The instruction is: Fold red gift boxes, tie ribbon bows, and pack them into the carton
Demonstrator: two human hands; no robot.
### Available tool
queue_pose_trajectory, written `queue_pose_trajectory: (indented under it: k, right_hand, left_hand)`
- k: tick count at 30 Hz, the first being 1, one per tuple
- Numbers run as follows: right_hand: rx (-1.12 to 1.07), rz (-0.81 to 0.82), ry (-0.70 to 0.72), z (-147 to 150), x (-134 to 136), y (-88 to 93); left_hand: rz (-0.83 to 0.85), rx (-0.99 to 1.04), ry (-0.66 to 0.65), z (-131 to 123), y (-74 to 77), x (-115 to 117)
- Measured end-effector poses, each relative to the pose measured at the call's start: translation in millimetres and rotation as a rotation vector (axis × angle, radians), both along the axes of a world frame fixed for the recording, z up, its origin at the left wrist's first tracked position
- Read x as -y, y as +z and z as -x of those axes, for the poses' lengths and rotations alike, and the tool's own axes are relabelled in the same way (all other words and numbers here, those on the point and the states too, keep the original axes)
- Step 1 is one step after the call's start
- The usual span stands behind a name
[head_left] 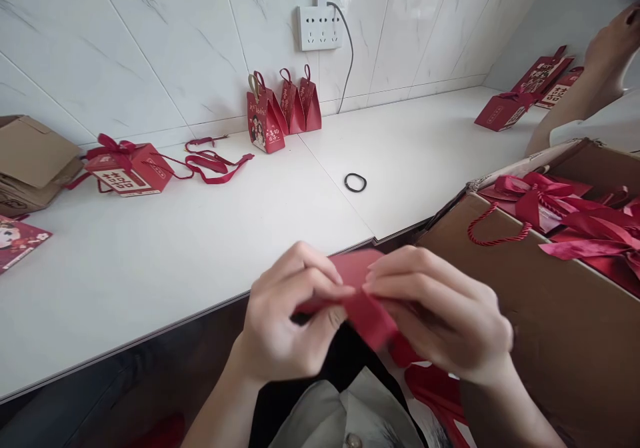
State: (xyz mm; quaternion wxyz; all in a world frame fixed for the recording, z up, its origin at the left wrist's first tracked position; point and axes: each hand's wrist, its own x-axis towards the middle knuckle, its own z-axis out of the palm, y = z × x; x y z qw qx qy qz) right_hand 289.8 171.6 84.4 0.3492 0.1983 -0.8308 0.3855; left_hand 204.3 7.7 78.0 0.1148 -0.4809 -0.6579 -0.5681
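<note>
Both my hands are close together in front of my body, past the table's front edge. My left hand [297,311] is closed, its thumb and fingers pinching a red ribbon [373,321], which is blurred. From the other side, my right hand [445,305] grips the same red piece with bent fingers, fingertips nearly touching those of the left. Behind the fingers shows a flat red panel [355,265] that looks like part of a gift box; most of it is hidden by my hands. More red pieces [435,385] lie lower down by my lap, partly covered by my right arm.
A cardboard carton [500,288] of ribboned red boxes stands close at right. On the white table [200,248] are a black ring [355,182], several upright red gift boxes [267,118], a bow-tied box [135,171] and loose ribbon [217,168]. Another person's arm [575,95] is at far right.
</note>
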Motion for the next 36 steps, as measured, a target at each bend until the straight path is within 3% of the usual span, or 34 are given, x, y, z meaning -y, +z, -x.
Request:
queue_pose_trajectory:
  k: [4,7,14,16,20,21,25,27,29,34,36]
  right_hand:
    - [0.273,0.154,-0.008,11,-7,3.2]
    - [0.314,0.223,-0.112,13,-2,1.4]
    - [0.337,0.26,-0.123,12,4,-3.7]
    - [0.365,0.292,-0.052,12,-4,-3.9]
    - [0.407,0.361,0.291,25,-24,-8.1]
    - [0.409,0.379,0.385,30,-27,-10.5]
    - [0.419,0.519,0.618,51,-26,-22.3]
    - [0.415,0.567,0.612,56,-22,-26.8]
    - [0.436,0.605,0.54,55,-20,-29.2]
    - [0.636,0.923,0.219,38,-20,-30.0]
    - [0.637,0.977,0.11,30,-18,-28.1]
  left_hand:
    - [0.118,0.329,-0.013,10,8.3,-6]
    - [0.138,0.504,-0.005,12,7.9,-11]
    - [0.109,0.59,-0.049,7,3.4,-10]
    - [0.115,0.592,-0.092,9,4.6,-4]
    - [0.194,0.703,-0.521,16,4.2,3]
    - [0.194,0.71,-0.554,17,2.3,2]
    - [0.195,0.72,-0.3,17,-10.3,-10]
    - [0.252,0.822,-0.297,15,-14.7,-16]
    - [0.298,0.882,-0.284,15,-14.9,-18]
    - [0.289,0.787,0.1,13,-3.9,-14]
    - [0.27,0.739,0.178,12,-0.2,-13]
